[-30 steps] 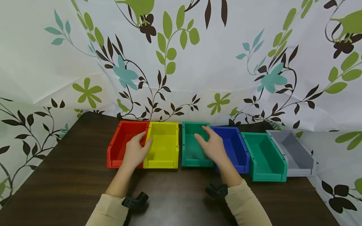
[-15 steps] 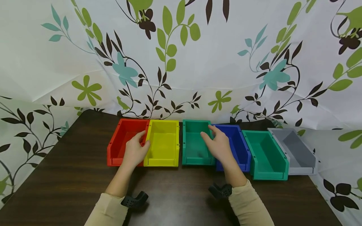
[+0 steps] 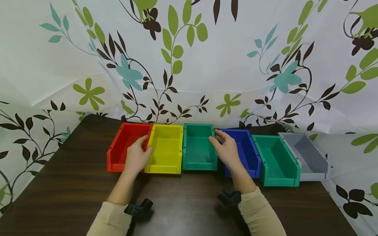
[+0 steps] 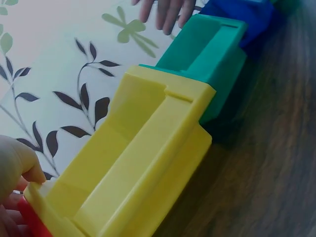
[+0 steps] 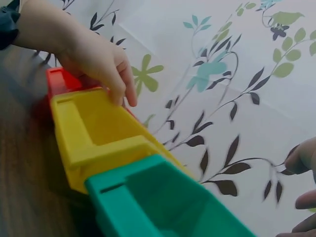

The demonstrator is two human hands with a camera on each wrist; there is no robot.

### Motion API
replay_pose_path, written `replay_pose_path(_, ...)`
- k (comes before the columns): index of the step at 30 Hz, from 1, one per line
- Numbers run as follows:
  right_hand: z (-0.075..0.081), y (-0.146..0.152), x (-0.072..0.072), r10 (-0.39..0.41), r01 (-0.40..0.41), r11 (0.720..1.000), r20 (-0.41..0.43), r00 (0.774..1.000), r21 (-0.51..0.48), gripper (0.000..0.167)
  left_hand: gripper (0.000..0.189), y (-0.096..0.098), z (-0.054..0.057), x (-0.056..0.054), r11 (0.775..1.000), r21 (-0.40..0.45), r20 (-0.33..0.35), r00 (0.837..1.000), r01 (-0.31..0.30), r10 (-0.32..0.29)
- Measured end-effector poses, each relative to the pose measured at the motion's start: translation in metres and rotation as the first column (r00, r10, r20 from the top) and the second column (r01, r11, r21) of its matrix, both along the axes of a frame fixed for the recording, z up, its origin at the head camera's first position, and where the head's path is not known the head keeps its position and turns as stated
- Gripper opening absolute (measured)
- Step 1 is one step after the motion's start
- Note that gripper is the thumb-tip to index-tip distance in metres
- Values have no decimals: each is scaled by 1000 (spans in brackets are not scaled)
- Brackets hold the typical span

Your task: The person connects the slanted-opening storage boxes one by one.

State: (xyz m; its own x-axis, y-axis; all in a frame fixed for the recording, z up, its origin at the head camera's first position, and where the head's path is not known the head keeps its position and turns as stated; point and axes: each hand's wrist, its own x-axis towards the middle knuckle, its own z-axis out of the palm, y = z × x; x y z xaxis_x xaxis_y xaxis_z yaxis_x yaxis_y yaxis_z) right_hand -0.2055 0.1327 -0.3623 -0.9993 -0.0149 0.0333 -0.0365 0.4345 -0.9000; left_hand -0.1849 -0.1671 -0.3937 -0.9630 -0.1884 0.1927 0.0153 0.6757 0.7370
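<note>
Head view: a row of bins being squared up

The step in hand is judged to be the aligning of bins on the table (image 3: 177,209); next, the gap between the middle green bin (image 3: 199,147) and blue bin (image 3: 243,149) would seem to need closing. The red bin (image 3: 121,147), yellow bin (image 3: 165,147) and middle green bin are set side by side. The red-yellow wall is straddled by the left hand's (image 3: 136,155) thumb and fingers; whether it is pinched cannot be told. The right hand (image 3: 227,150) is held loosely spread beside the green's right wall, forearm angled inward.
</note>
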Motion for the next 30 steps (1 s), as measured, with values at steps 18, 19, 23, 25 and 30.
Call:
replay_pose_path(18,-30,-18,-9,-22,15,961,23,999,276,59,51,-17,3,-4,999,47,156,988,-18,11)
replay_pose_path(19,-30,-18,-9,-28,22,963,19,999,269,58,51,-17,3,-4,999,50,154,988,-16,8)
replay_pose_path(23,-30,-17,-9,-46,43,970,4,999,238,58,50,-16,4,-3,998,53,149,989,-15,7)
replay_pose_path(25,-29,-17,-8,-52,51,974,-3,999,223,58,50,-16,4,-3,999,53,145,989,-13,5)
replay_pose_path(30,-22,-12,-6,-53,57,979,-26,998,193,57,50,-17,4,-3,999,45,135,991,-5,-1)
